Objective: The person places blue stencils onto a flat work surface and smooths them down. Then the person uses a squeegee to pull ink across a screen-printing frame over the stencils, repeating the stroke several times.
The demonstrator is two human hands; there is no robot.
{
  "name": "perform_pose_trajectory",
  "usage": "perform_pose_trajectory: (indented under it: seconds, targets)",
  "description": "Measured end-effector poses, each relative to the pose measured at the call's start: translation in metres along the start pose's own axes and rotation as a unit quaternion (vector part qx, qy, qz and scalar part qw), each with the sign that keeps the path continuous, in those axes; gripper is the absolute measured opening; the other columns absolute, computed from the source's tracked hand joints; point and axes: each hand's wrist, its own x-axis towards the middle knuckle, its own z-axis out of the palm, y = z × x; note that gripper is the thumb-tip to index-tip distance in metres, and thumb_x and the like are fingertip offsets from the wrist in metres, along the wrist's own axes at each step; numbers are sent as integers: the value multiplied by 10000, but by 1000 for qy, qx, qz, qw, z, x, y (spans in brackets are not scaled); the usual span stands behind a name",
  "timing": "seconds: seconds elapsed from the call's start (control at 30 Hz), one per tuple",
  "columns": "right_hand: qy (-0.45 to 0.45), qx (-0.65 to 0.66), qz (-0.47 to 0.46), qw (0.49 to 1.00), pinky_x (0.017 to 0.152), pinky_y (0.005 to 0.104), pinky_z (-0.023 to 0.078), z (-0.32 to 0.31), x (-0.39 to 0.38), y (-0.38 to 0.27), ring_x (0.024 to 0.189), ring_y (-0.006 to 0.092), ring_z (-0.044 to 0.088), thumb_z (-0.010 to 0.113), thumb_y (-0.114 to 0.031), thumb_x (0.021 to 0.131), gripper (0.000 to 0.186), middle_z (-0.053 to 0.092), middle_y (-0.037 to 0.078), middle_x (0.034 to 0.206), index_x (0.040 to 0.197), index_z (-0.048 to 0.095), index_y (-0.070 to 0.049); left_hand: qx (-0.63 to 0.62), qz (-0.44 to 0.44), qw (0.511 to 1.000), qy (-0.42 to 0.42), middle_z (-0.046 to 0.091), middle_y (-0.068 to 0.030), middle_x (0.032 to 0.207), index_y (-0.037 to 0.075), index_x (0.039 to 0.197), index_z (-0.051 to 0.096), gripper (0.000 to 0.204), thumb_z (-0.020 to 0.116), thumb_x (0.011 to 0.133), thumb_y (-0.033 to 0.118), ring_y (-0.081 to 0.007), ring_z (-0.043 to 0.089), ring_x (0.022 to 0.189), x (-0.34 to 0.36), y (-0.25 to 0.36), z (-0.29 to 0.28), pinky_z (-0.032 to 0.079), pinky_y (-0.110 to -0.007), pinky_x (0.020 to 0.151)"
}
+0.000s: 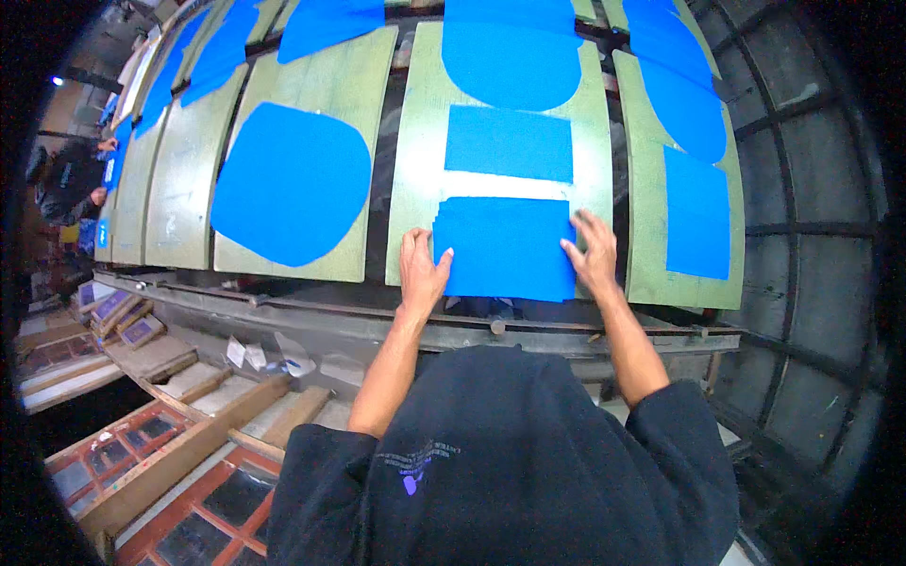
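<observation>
A stack of blue rectangular cloth-like pieces (pixel 502 250) lies on a pale green board (pixel 408 179) and reaches past its near edge. Its layers are slightly uneven at the upper left corner. My left hand (pixel 425 269) is at the stack's left edge, thumb touching it, the other fingers stretched out over the board. Along the right edge, my right hand (pixel 595 253) has its fingers apart, with the thumb close to the stack's side. Just beyond lies another blue rectangle (pixel 510 143), and farther up a larger rounded blue piece (pixel 512 57).
More green boards hold blue pieces, including a rounded one (pixel 293 184) at left and a rectangle (pixel 696 217) at right. A metal rail (pixel 330 321) runs along the near side. Wooden frames (pixel 142 462) stand lower left. Another person (pixel 75 179) is at far left.
</observation>
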Motion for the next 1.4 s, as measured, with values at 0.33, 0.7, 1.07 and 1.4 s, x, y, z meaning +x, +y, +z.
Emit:
perform_pose_trajectory:
  seconds: [0.33, 0.7, 1.07, 1.4]
  targets:
    - [104, 110, 75, 986, 893, 457, 447, -5, -28, -20, 1114, 297, 601, 803, -117, 727, 171, 637, 97, 1182, 811, 657, -90, 15, -41, 999, -28, 537, -221, 1166, -71, 1135, 583, 445, 753, 802, 171, -391, 524, 1132, 5, -5, 6, 420, -458, 996]
    - [201, 341, 195, 897, 812, 367, 498, -36, -39, 0, 890, 187, 621, 768, -112, 835, 182, 658, 83, 968, 886, 614, -28, 94, -78, 990, 64, 488, -208, 1294, -51, 1198, 541, 635, 823, 761, 312, -385, 477, 1208, 2, 13, 27, 391, -490, 1013]
    - [157, 250, 335, 895, 953, 344, 491, -34, -67, 24, 1075, 238, 615, 803, -20, 775, 747, 606, 177, 1225, 1420, 426, 2, 87, -143, 983, -77, 699, -246, 999, 20, 1103, 662, 346, 663, 765, 93, -472, 657, 980, 9, 56, 43, 511, -558, 842]
    - [240, 366, 376, 816, 923, 359, 509, 8, -69, -13, 1059, 212, 607, 662, -24, 925, 292, 640, 118, 1209, 1217, 653, -24, -327, -145, 933, -30, 730, -57, 843, -18, 985, 747, 290, 802, 730, 108, -133, 640, 725, 71, -26, -135, 534, -333, 680]
